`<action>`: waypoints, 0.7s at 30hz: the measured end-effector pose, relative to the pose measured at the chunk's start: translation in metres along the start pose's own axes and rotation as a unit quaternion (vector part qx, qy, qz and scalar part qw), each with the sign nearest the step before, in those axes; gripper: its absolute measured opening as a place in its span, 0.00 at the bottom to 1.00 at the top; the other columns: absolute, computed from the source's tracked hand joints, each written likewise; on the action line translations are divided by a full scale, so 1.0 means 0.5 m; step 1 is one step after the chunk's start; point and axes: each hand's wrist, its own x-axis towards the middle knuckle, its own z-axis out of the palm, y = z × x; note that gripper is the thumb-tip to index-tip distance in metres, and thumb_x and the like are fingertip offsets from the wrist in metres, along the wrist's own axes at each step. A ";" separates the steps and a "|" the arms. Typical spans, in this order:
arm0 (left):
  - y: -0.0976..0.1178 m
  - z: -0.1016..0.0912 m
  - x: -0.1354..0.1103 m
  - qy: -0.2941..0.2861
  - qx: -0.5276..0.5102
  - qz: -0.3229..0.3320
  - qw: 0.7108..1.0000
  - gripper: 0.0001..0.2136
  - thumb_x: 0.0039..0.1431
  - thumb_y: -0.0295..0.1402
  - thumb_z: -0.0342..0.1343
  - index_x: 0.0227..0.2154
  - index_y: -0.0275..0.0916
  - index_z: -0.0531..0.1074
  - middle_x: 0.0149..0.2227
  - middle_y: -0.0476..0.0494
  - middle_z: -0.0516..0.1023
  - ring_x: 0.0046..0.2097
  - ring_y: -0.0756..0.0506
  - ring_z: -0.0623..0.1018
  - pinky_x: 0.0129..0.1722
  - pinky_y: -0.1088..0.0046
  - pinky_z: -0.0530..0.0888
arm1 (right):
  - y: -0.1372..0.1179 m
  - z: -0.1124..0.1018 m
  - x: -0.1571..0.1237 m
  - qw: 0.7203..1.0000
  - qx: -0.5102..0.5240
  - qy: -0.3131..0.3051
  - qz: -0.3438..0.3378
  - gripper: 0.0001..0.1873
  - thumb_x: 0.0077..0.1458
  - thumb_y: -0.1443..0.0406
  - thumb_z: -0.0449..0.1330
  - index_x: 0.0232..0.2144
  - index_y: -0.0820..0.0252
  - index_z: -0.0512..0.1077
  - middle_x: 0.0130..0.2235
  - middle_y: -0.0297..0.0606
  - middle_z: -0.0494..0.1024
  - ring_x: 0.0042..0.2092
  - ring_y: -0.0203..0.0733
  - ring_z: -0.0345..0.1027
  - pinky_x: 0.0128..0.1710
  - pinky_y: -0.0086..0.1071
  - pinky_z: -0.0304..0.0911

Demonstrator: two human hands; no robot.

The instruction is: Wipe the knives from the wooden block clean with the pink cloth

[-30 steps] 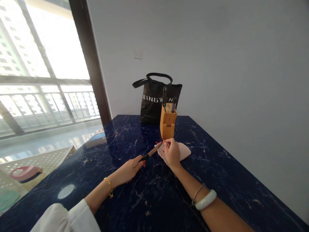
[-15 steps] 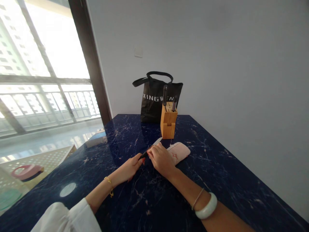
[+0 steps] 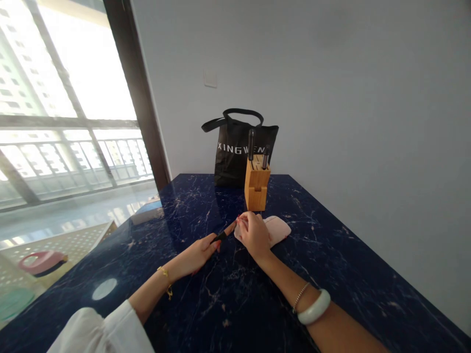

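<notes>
My left hand (image 3: 198,253) is closed round the dark handle of a knife (image 3: 222,234), whose blade points up and right over the dark blue marble table (image 3: 228,294). My right hand (image 3: 253,234) is closed on a pale pink cloth (image 3: 277,228) and presses it against the blade near its tip. Most of the blade is hidden under my right hand. The rest of the cloth lies flat on the table to the right. Just behind my hands stands a wooden knife block (image 3: 256,185) with two dark handles sticking out.
A black tote bag (image 3: 237,149) with white lettering stands against the grey wall behind the block. A large window runs along the left. The table edge falls away on the left; a pink and dark object (image 3: 42,262) lies on the floor below.
My right hand slid with the cloth down the blade toward the handle, then back up toward the tip. My left hand has kept the knife nearly still.
</notes>
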 end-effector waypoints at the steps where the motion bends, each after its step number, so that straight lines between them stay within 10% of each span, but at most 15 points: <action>1: -0.001 0.000 0.000 0.003 0.003 0.009 1.000 0.17 0.57 0.47 0.37 0.34 0.39 0.62 0.22 0.52 0.63 0.17 0.55 0.61 0.13 0.80 0.56 | 0.007 0.002 0.002 0.999 0.020 0.018 0.025 0.06 0.55 0.64 0.49 0.31 0.57 0.65 0.31 0.37 0.71 0.35 0.42 0.61 0.35 0.34 0.56; 8: -0.021 0.013 0.012 0.022 -0.026 0.011 0.999 0.20 0.56 0.50 0.37 0.32 0.38 0.63 0.18 0.56 0.57 0.15 0.55 0.57 0.12 0.81 0.55 | 0.019 0.000 0.008 0.993 0.076 0.050 0.077 0.09 0.56 0.61 0.48 0.32 0.58 0.65 0.32 0.38 0.70 0.37 0.42 0.62 0.35 0.34 0.58; 21: -0.032 0.015 0.016 0.019 -0.106 0.006 0.994 0.20 0.54 0.51 0.41 0.34 0.37 0.63 0.15 0.58 0.53 0.14 0.57 0.54 0.10 0.83 0.51 | -0.052 -0.022 -0.017 0.979 0.037 -0.130 -0.150 0.05 0.55 0.67 0.50 0.29 0.58 0.65 0.31 0.36 0.70 0.38 0.40 0.59 0.39 0.34 0.55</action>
